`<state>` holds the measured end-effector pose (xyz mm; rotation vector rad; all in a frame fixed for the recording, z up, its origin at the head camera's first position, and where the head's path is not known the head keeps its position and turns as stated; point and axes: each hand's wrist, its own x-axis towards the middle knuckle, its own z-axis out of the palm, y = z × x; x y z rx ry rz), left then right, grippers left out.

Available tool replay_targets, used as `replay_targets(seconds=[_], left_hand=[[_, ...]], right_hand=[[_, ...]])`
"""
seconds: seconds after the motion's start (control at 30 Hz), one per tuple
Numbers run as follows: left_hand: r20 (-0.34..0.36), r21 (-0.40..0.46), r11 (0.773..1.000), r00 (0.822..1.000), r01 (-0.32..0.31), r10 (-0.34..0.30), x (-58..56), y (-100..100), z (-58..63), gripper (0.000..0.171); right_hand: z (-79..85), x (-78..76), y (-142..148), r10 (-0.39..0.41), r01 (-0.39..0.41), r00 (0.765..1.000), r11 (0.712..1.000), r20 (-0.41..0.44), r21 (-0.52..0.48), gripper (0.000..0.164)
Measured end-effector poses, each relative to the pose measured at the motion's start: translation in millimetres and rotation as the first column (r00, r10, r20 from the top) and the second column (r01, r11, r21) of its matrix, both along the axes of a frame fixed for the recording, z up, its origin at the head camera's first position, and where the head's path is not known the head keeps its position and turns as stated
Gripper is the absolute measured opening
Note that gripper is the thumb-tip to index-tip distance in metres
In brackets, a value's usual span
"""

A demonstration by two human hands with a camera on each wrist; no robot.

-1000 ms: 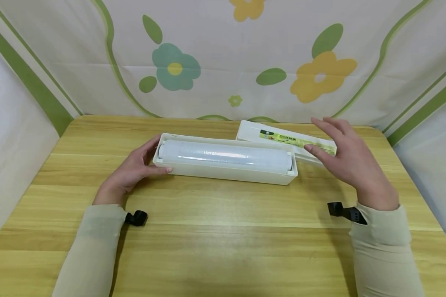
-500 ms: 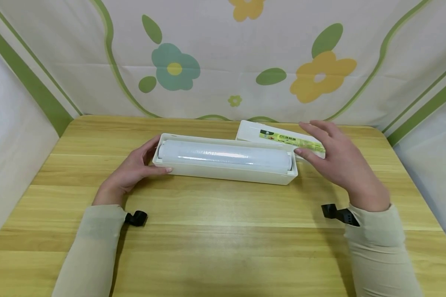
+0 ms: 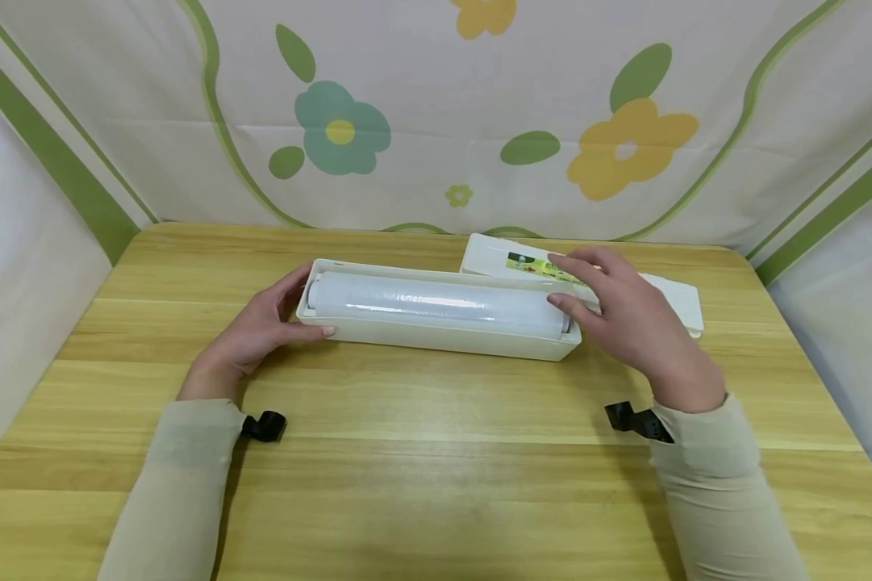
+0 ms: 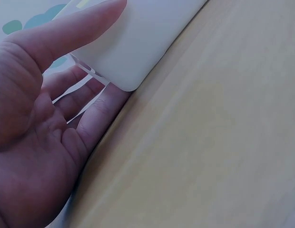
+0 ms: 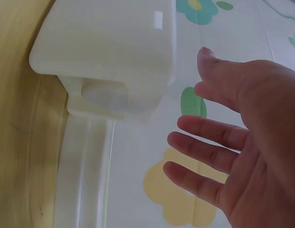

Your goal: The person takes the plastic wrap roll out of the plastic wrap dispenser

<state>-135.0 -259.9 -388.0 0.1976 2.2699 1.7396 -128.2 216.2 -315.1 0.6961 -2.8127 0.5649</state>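
Note:
A cream plastic-wrap box (image 3: 443, 339) stands uncovered on the table, and a shiny roll of cling film (image 3: 436, 303) lies inside it. My left hand (image 3: 257, 327) grips the box's left end. In the left wrist view its thumb lies along the front wall of the box (image 4: 147, 42), while the other fingers reach behind the end. Over the box's right end hovers my right hand (image 3: 632, 319), fingers spread and holding nothing. The right wrist view has that hand (image 5: 261, 142) apart from the box (image 5: 109, 38). Behind it lies the white lid (image 3: 678, 303) with a yellow-green label, partly covered by my right hand.
Box and lid both lie on a wooden table (image 3: 436, 476), toward its back. A white cloth (image 3: 436, 105) printed with flowers hangs along the rear edge. Each wrist wears a small black camera, such as the right camera (image 3: 635, 421).
My right hand has moved left from above the lid to the right end of the roll, baring the lid's right end. The left hand and the box have stayed in place.

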Motion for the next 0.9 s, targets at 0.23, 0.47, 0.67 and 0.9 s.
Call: replay_targets(seconds=[0.23,0.47,0.67,0.9], left_hand=[[0.005,-0.002,1.0,1.0,-0.003,0.003,0.6,-0.1,0.5,0.099],[-0.006,-0.02,1.0,1.0,0.004,-0.004,0.9,-0.6,1.2,0.099],[0.008,-0.022,1.0,1.0,-0.004,0.005,0.4,-0.7,1.2,0.099],[0.006,-0.025,1.0,1.0,-0.007,0.007,0.5,-0.8,0.7,0.1]], right_hand=[[-5.1,-0.5,-10.9,0.029,-0.029,0.999,0.999,0.016,0.02,0.046],[-11.5,-1.0,-17.8,0.046,-0.048,0.998,0.997,0.03,0.055,0.051],[-13.6,-1.6,-21.2,0.061,-0.062,0.998,0.996,0.015,0.07,0.053],[-18.5,-3.3,-24.8,0.124,-0.122,0.986,0.992,-0.114,0.028,0.045]])
